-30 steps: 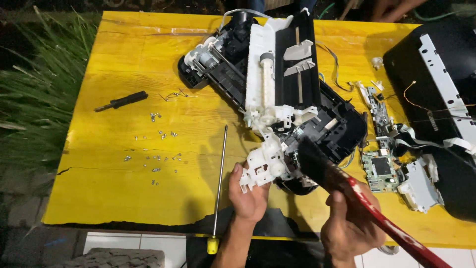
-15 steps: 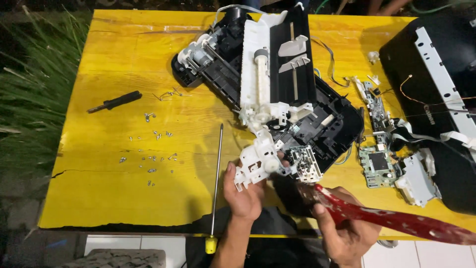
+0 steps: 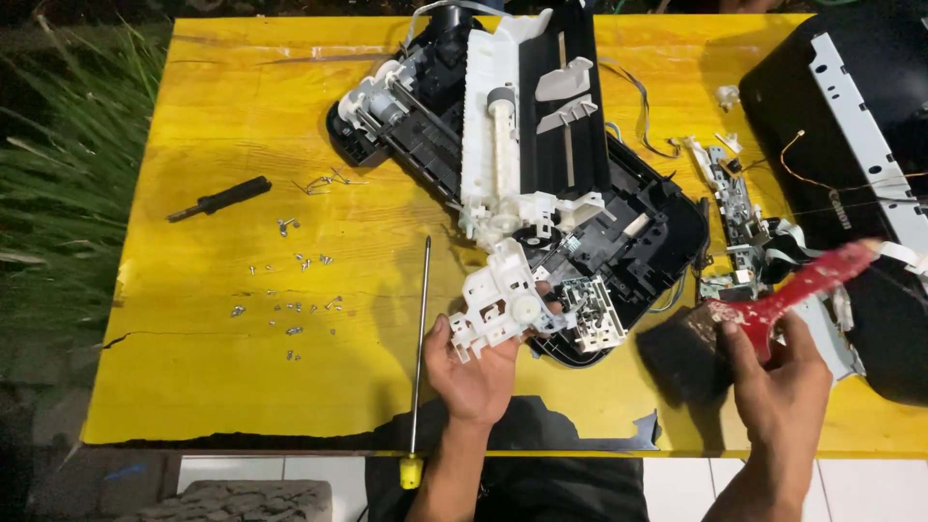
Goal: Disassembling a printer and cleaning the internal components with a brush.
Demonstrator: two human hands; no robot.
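- Hands: two of yours in view. Your left hand [image 3: 474,372] has its fingers curled up under one white plastic assembly [image 3: 498,311] — a knobbly moulded piece with a round gear face — holding it just at the near edge of the opened printer chassis [image 3: 541,184].
- Your right hand [image 3: 778,387] has its fingers wrapped shut around the red handle of one paintbrush [image 3: 749,319]; its dark bristle head points left and rests low over the tabletop [image 3: 193,387], beside the chassis.
- Chassis: one, black plastic shell with a long white ribbed frame and a grey roller, lying tilted across the middle of the tabletop.
- Screwdrivers: one long one [image 3: 420,348] with a thin steel shaft and yellow grip, lying just left of your left hand with the grip past the near edge; one short black tool [image 3: 218,198] well apart at the left.
- Small screws [image 3: 290,309]: a loose scatter of a dozen or more bright metal bits between the two tools — too small to count exactly.
- Circuit boards [image 3: 735,222]: a cluster of green boards and thin wires right of the chassis; I can't tell how many.
- Black printer cover [image 3: 851,135]: one, with a pale metal strip, at the far right.
- Surface: yellow painted wood, scuffed, chipped along the near edge. Green grass blades at the left, pale tiles below.
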